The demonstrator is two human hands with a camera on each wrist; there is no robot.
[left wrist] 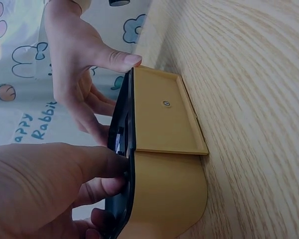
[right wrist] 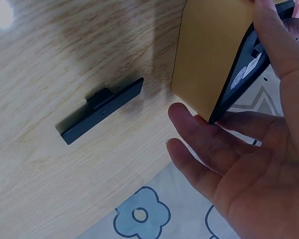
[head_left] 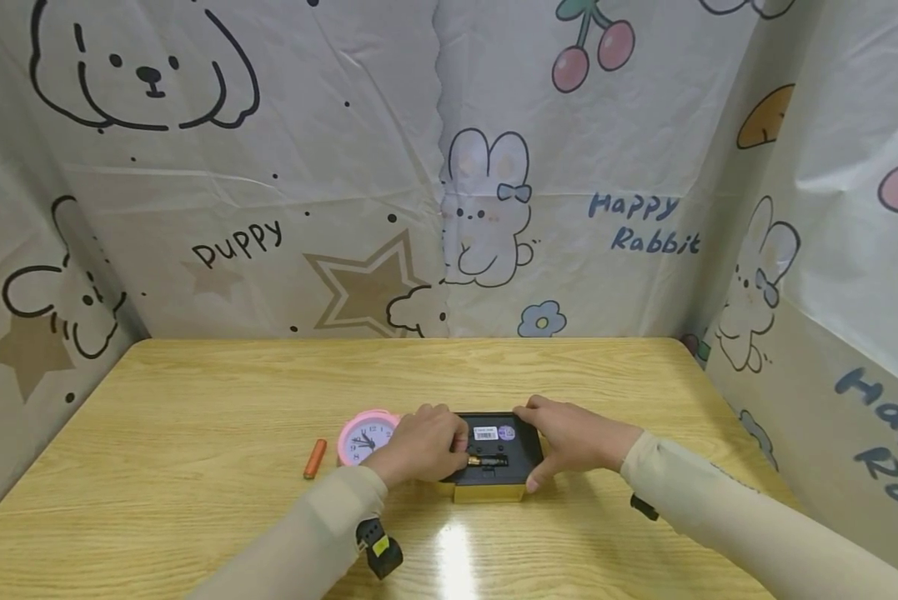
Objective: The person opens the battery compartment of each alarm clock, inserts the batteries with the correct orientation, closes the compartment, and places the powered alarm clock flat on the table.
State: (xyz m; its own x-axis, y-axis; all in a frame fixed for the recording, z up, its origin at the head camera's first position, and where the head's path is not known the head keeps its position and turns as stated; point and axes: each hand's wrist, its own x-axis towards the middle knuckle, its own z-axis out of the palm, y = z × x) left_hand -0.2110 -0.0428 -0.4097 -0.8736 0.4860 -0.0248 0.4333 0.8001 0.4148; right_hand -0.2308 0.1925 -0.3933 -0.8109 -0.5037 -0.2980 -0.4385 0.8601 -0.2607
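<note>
The box (head_left: 521, 446) lies black face up on the tabletop (head_left: 216, 400), a little right of the middle between its left and right edges and well in from the far edge. The hands are at either end of it.

The right hand (head_left: 579, 435) is clamped on the box's right end, thumb at the near right corner and fingers around the far right corner. The left hand (head_left: 423, 442) is over the left end, partly covering it, its fingers curled together with the tips down at the black face. They meet the left end of a battery (head_left: 488, 460) that lies in a slot there; whether they pinch it or only press it I cannot tell.

Beyond the slot, toward the far edge, the black face bears a white label (head_left: 485, 433) and a purple sticker (head_left: 506, 432). The box's gold side faces the near edge.

Just left of the box, partly behind the left hand, is a pink clock (head_left: 369, 435), dial up. Farther toward the left edge, apart from the clock, an orange battery (head_left: 315, 458) lies on the tabletop. The right wrist view shows a black cover (right wrist: 102, 110) on the tabletop, near the box but not touching it. Printed cloth (head_left: 328, 158) hangs behind the far edge.
</note>
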